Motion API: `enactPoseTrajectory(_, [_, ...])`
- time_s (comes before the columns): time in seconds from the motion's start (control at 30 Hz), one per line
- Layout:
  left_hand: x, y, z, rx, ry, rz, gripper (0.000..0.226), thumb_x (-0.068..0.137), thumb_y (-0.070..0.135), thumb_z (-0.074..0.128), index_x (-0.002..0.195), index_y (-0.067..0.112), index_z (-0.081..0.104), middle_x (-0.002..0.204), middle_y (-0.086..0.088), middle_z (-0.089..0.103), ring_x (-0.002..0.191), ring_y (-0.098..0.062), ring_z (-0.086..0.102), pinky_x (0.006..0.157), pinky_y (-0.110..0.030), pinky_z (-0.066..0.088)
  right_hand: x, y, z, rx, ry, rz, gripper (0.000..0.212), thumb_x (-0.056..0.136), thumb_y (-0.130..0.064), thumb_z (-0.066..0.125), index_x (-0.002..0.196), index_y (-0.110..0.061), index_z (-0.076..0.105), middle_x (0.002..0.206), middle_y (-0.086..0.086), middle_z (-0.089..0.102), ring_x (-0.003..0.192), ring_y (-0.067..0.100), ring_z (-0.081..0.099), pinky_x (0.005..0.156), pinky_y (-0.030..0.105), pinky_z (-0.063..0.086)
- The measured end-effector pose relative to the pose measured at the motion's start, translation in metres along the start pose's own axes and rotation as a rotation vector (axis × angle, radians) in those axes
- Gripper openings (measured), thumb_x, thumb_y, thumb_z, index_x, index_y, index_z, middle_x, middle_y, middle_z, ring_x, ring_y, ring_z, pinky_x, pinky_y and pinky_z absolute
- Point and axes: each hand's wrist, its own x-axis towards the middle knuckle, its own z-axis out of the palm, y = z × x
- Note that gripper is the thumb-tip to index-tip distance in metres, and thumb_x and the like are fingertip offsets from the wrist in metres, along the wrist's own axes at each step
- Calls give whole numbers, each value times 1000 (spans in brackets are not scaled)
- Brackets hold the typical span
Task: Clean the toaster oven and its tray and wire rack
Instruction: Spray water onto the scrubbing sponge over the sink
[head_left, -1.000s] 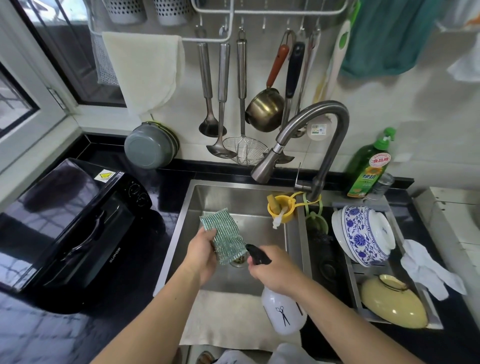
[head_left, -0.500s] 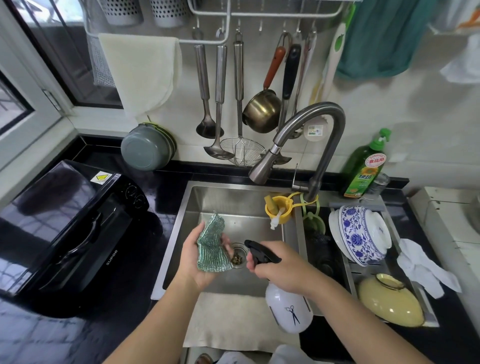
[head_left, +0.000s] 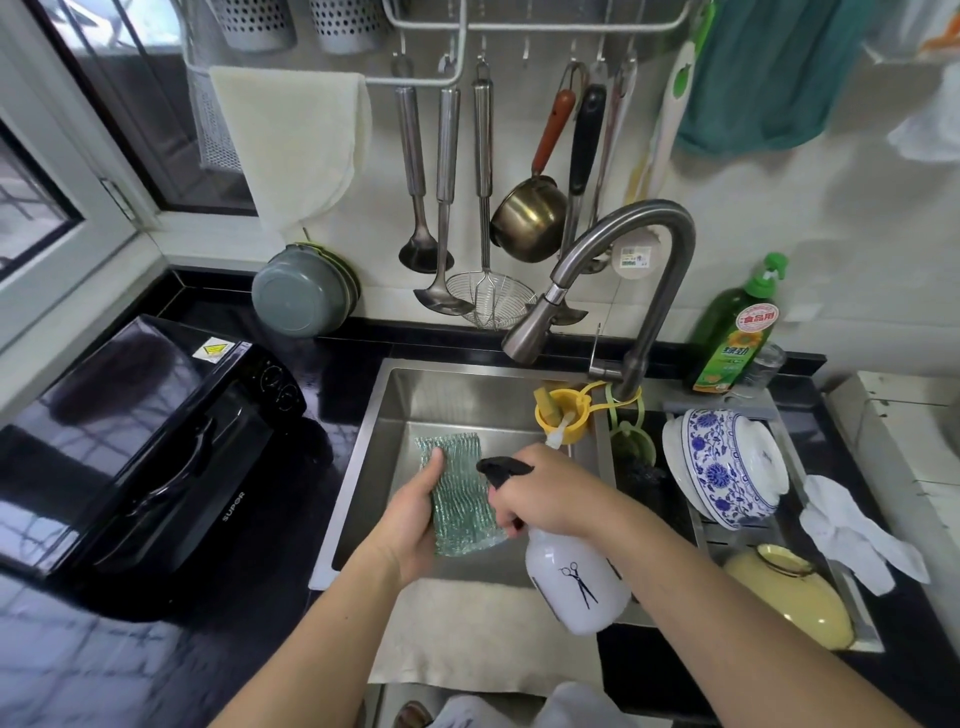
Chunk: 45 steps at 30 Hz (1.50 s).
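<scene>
The black toaster oven (head_left: 140, 447) is seen at the far left on the dark counter (head_left: 78, 670), w/ its door closed. No tray or wire rack is seen; they are prob. inside, but that can't be told. The oven is judged heavy and stiff, w/ a glass door that could break. It is best opened by the long black handle (head_left: 179, 470) on the front, and not pulled by the knobs.

Next, over the steel sink (head_left: 384, 441), the green scrub cloth (head_left: 462, 496) is held up flat by the left hand (head_left: 415, 519). The thumb is pressed on the front and the fingers are hidden behind it. The cloth is judged soft, light and floppy, so it is best held by a wide pinch like this one, or it may fold over. Once wet it may get slippery.

Just right of the cloth, the white spray bottle (head_left: 574, 577) is gripped at the neck by the right hand (head_left: 545, 493). The fingers are curled round the neck below the black nozzle (head_left: 501, 466), which is pointed at the cloth. The bottle is smooth plastic, prob. light, and it hangs over the sink's front edge.

At the far right, bowls are stacked in the drying rack (head_left: 852, 613).
</scene>
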Motion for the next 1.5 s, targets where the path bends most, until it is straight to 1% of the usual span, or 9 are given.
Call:
enactPoseTrajectory(0.17, [6, 0, -3, 2, 71, 63, 46, 101, 46, 55, 122, 11, 77, 131, -20, 70, 116, -35, 71, 84, -43, 61, 3, 4, 13, -44, 102, -7, 17, 75, -23, 62, 81, -7, 63, 75, 8, 61, 72, 24, 58, 63, 35, 43])
enactPoseTrajectory(0.4, [9, 1, -6, -58, 74, 137, 46, 100, 40, 51, 130, 10, 70, 127, -21, 71, 105, -35, 74, 76, -45, 62, -6, 15, 21, -55, 130, -38, 18, 80, -17, 57, 81, 0, 62, 80, 22, 65, 71, 25, 54, 67, 35, 39])
enactPoseTrajectory(0.53, [10, 5, -6, -90, 103, 164, 46, 103, 40, 47, 133, 11, 68, 123, -19, 72, 108, -37, 72, 98, -62, 55, -11, 24, 25, -133, 117, -51, 10, 83, -24, 60, 83, -14, 64, 84, 9, 66, 82, 30, 63, 66, 34, 45])
enactPoseTrajectory(0.63, [9, 9, -6, -100, 113, 181, 48, 105, 41, 44, 132, 10, 69, 123, -18, 73, 107, -35, 72, 91, -51, 59, -12, 31, 28, -137, 127, -20, 12, 78, -24, 57, 79, -13, 62, 80, 9, 66, 74, 28, 59, 61, 31, 39])
enactPoseTrajectory(0.77, [10, 12, -4, -119, 116, 184, 47, 105, 41, 45, 132, 11, 70, 126, -18, 72, 107, -34, 72, 91, -52, 59, -13, 37, 31, -89, 124, 10, 19, 75, -25, 56, 81, -7, 61, 72, 5, 59, 64, 21, 51, 57, 29, 35])
enactPoseTrajectory(1.03, [15, 14, -5, -119, 138, 195, 45, 106, 42, 45, 133, 13, 68, 127, -15, 73, 109, -32, 74, 89, -48, 60, -19, 42, 29, -40, 134, 38, 23, 72, -29, 55, 82, -9, 61, 75, 10, 62, 68, 24, 53, 62, 32, 38])
enactPoseTrajectory(1.2, [16, 12, -9, -93, 164, 177, 43, 109, 39, 43, 132, 11, 67, 126, -16, 73, 111, -32, 74, 90, -48, 58, -23, 35, 26, 10, 137, -46, 7, 83, -21, 61, 86, -16, 64, 83, 10, 65, 74, 19, 54, 66, 31, 40])
enactPoseTrajectory(1.33, [16, 5, -9, 46, 185, 176, 27, 108, 23, 48, 116, 10, 70, 114, -15, 76, 93, -22, 77, 74, -34, 60, -16, 16, 23, 6, 167, -107, 12, 88, -23, 61, 78, -16, 60, 70, -2, 54, 66, 15, 48, 59, 29, 35])
enactPoseTrajectory(1.5, [13, 5, -7, 103, 183, 205, 26, 107, 17, 49, 117, 11, 72, 110, -14, 78, 87, -18, 76, 65, -25, 59, -4, 3, 23, -66, 231, -62, 19, 86, -21, 57, 69, -11, 58, 69, 11, 61, 70, 33, 59, 61, 30, 38])
